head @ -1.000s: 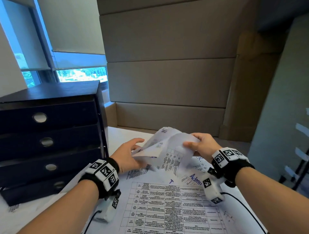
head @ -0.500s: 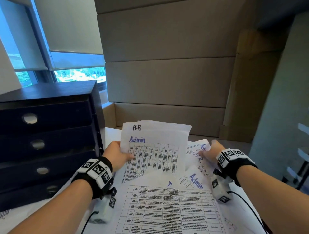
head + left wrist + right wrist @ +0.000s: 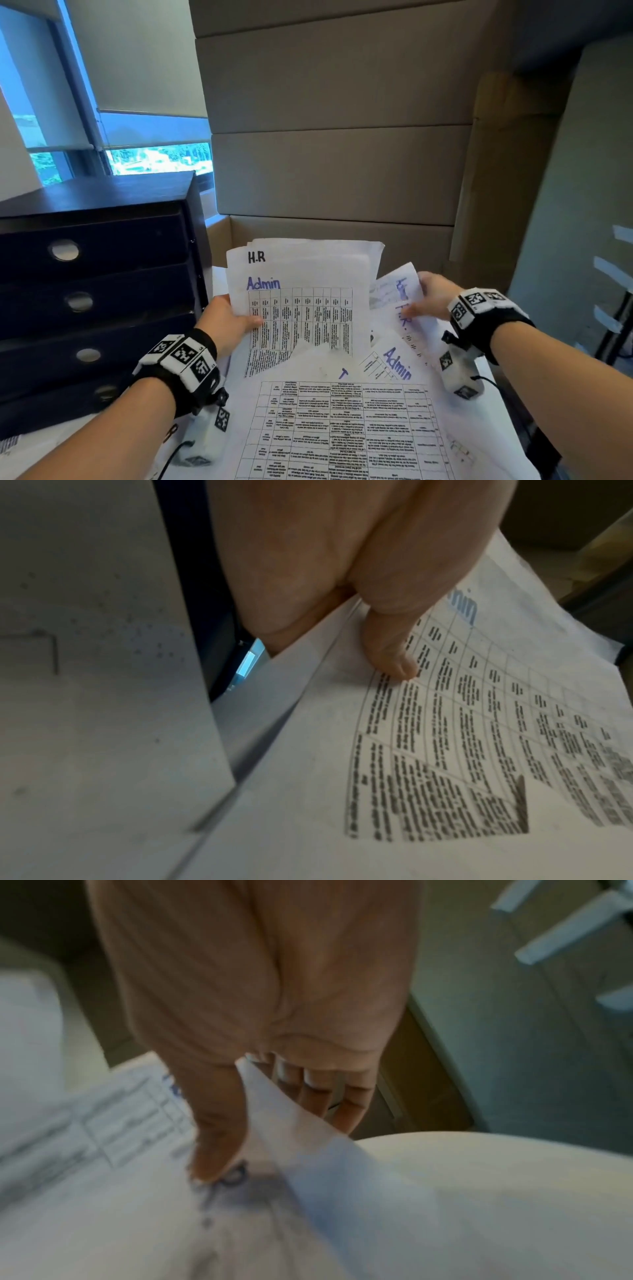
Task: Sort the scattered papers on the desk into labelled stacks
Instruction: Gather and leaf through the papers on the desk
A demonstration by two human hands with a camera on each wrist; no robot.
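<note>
My left hand (image 3: 224, 325) holds a bundle of papers (image 3: 301, 308) upright by its left edge, thumb on the front sheet, which reads "Admin"; the sheet behind reads "H.R". My right hand (image 3: 430, 294) pinches a curled sheet (image 3: 397, 291) just right of the bundle. Nearer me, more sheets (image 3: 342, 428) lie overlapped on the desk. A black drawer unit (image 3: 96, 291) stands at the left.
</note>
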